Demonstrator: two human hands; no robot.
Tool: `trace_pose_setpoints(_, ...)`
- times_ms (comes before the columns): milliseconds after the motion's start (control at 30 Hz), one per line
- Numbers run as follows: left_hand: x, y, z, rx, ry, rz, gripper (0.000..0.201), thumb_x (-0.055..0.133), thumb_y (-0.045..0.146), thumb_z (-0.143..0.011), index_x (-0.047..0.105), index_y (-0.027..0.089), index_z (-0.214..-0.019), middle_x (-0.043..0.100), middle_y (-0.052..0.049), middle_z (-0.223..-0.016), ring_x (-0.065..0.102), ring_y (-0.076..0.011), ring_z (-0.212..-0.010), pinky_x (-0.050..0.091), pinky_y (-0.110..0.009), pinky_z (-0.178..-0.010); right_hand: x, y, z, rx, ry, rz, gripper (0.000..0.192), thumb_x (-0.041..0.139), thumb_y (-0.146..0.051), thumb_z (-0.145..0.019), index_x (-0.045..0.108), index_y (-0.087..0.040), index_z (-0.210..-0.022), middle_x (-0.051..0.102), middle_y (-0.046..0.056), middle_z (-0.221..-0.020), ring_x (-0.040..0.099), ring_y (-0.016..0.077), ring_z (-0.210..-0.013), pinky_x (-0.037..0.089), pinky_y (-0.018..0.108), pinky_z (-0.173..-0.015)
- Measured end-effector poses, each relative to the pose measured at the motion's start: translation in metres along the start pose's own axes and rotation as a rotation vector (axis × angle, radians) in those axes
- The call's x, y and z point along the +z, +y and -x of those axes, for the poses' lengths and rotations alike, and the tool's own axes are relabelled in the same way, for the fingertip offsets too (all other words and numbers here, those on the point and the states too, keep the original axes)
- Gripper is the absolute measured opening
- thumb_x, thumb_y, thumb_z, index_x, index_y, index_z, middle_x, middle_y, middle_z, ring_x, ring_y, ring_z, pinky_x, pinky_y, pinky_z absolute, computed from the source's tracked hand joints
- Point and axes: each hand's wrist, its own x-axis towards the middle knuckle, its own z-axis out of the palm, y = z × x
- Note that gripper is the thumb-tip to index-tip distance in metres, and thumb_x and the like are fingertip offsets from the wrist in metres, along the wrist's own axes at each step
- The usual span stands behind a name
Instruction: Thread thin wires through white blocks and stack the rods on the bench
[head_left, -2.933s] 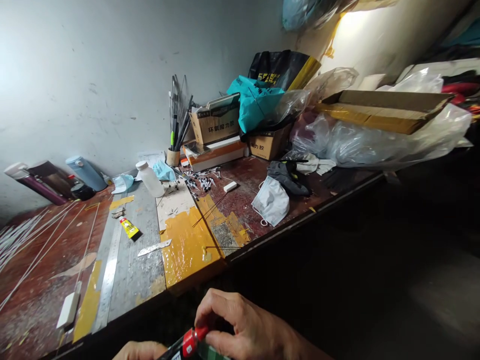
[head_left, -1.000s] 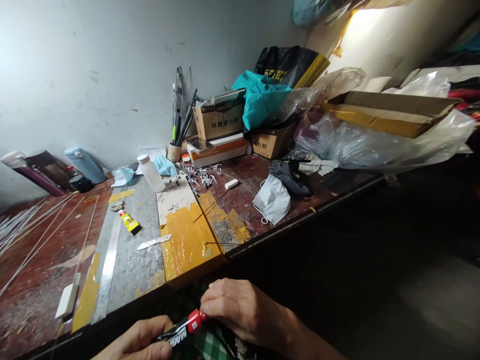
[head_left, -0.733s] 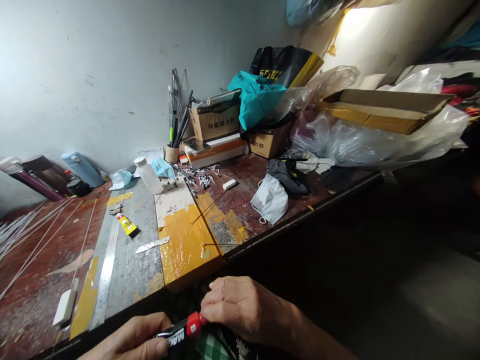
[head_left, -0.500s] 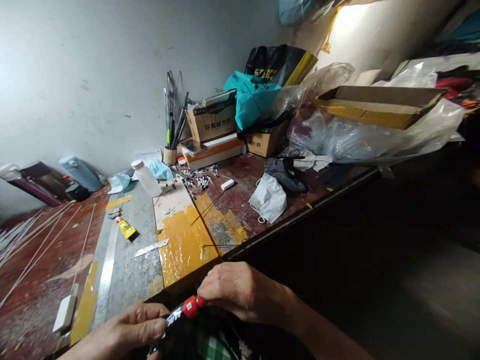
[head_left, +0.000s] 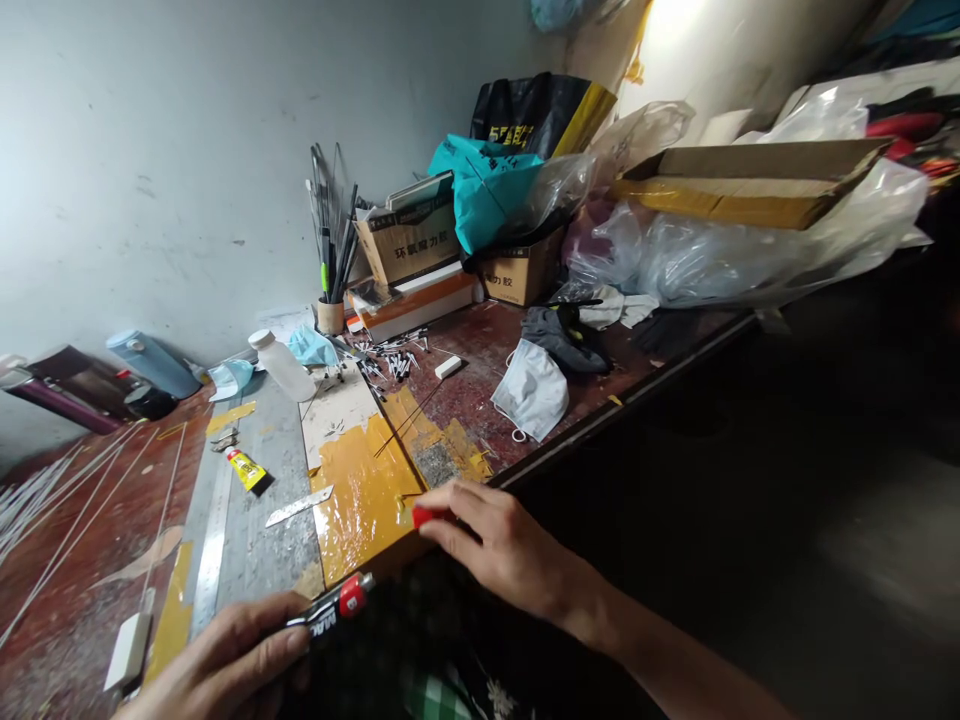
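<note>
My left hand grips a black glue tube with white lettering and a red collar marked B. The tube's bare metal nozzle points up and to the right, uncapped. A small red cap is pinched between the thumb and fingers of my right hand, over the front edge of the yellow-taped board. Short of that board, on the grey strip, lie a flat metal blade and a yellow tube with a red cap.
A metal ruler and thin white rods lie to the left. Behind stand a white bottle and a cup of dark rods. Farther right are a face mask, cardboard boxes and plastic bags.
The red cap has come off the glue tube. My right hand has moved up and away with it, while my left hand and the tube have shifted slightly left.
</note>
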Motion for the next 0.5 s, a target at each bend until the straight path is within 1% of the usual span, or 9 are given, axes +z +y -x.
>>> trace_pose_setpoints(67,0.0,0.006,-0.006,0.058,-0.017,-0.056,0.059,0.066,0.075,-0.058,0.065,0.021,-0.081,0.059,-0.002,-0.061,0.049,-0.0148,-0.053,0.034,-0.023,-0.045,0.001,0.016,-0.007,0.06,0.064,0.204,0.013,0.056,-0.019,-0.092,0.063,-0.017,-0.103,0.067,0.006,-0.093,0.062,0.0182,-0.09,0.05,0.031,-0.084)
trace_pose_setpoints(100,0.0,0.008,-0.01,0.088,-0.036,-0.072,0.056,0.064,0.073,-0.063,0.064,0.02,-0.08,0.058,-0.001,-0.06,0.048,-0.0137,-0.052,0.031,-0.022,-0.044,0.001,0.025,-0.012,0.091,0.062,0.306,0.014,0.055,-0.019,-0.092,0.064,-0.016,-0.102,0.067,0.007,-0.092,0.061,0.0197,-0.09,0.049,0.032,-0.084)
trace_pose_setpoints(167,-0.002,0.012,-0.018,0.129,-0.073,-0.074,0.052,0.061,0.069,-0.071,0.064,0.017,-0.078,0.055,0.0,-0.055,0.042,-0.0104,-0.047,0.024,-0.02,-0.042,0.001,0.043,-0.019,0.155,0.014,0.491,0.015,0.055,-0.019,-0.092,0.066,-0.016,-0.101,0.067,0.008,-0.089,0.059,0.0217,-0.091,0.049,0.034,-0.083)
trace_pose_setpoints(233,-0.004,0.015,-0.025,0.15,-0.079,-0.067,0.05,0.06,0.066,-0.075,0.064,0.016,-0.079,0.054,0.0,-0.051,0.036,-0.0085,-0.043,0.02,-0.02,-0.042,0.002,0.059,-0.024,0.198,-0.045,0.607,0.016,0.054,-0.017,-0.092,0.068,-0.016,-0.098,0.066,0.008,-0.088,0.058,0.0223,-0.088,0.049,0.034,-0.081)
trace_pose_setpoints(333,-0.009,0.016,-0.034,0.184,-0.057,-0.098,0.053,0.059,0.066,-0.075,0.064,0.014,-0.08,0.055,0.0,-0.048,0.034,-0.0077,-0.042,0.019,-0.02,-0.042,0.003,0.074,-0.027,0.217,-0.087,0.649,0.02,0.051,-0.01,-0.09,0.069,-0.017,-0.097,0.065,0.008,-0.086,0.059,0.0214,-0.084,0.049,0.032,-0.078)
trace_pose_setpoints(400,-0.011,0.017,-0.04,0.192,-0.044,-0.123,0.057,0.059,0.069,-0.073,0.065,0.013,-0.08,0.054,0.0,-0.047,0.032,-0.0073,-0.041,0.018,-0.02,-0.041,0.003,0.077,-0.025,0.228,-0.078,0.647,0.026,0.05,-0.006,-0.089,0.065,-0.015,-0.108,0.065,0.01,-0.094,0.06,0.0217,-0.088,0.05,0.032,-0.078)
trace_pose_setpoints(467,-0.013,0.018,-0.044,0.191,-0.018,-0.143,0.058,0.06,0.069,-0.072,0.065,0.012,-0.08,0.054,0.0,-0.048,0.032,-0.0071,-0.04,0.018,-0.02,-0.041,0.002,0.074,-0.023,0.253,-0.049,0.655,0.034,0.048,-0.006,-0.089,0.056,-0.012,-0.122,0.063,0.014,-0.106,0.061,0.0226,-0.093,0.05,0.032,-0.079)
trace_pose_setpoints(500,-0.014,0.018,-0.047,0.192,-0.002,-0.15,0.058,0.06,0.069,-0.072,0.066,0.011,-0.081,0.054,0.0,-0.048,0.032,-0.0071,-0.04,0.018,-0.021,-0.041,0.001,0.071,-0.021,0.269,-0.032,0.654,0.035,0.048,-0.007,-0.09,0.053,-0.011,-0.124,0.062,0.015,-0.109,0.061,0.0226,-0.093,0.05,0.032,-0.079)
